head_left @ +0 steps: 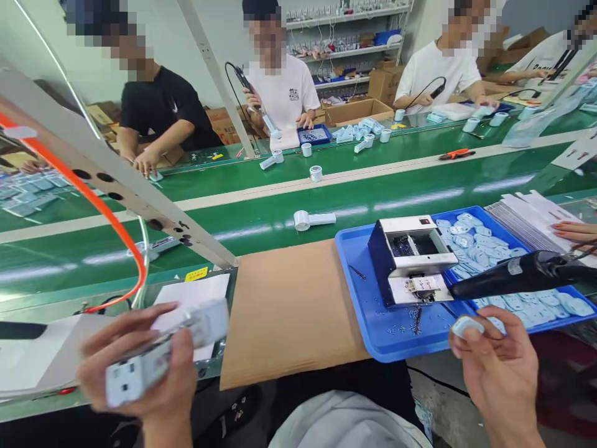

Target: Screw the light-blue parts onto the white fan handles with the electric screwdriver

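My left hand (140, 361) is closed around a pale blue-white plastic housing (133, 376), blurred by motion, above the left end of the bench. Between the thumb and fingers of my right hand (501, 367) is a small light-blue plastic cover (467, 326), held in front of the trays. It resembles the many covers (543, 305) piled in the blue tray at the right. Nearest to that hand is a black electric screwdriver (513, 274), its tip by the screw feeder (410, 261). My palms and the undersides of both held parts are hidden.
A blue tray (368, 336) carries the feeder and loose screws. Brown cardboard (289, 317) lies before me. On the green conveyor (252, 233) rests a round-headed housing (314, 219). A metal post (116, 180) with an orange hose rises at left. Several co-workers sit across; another person's hand (576, 230) shows at right.
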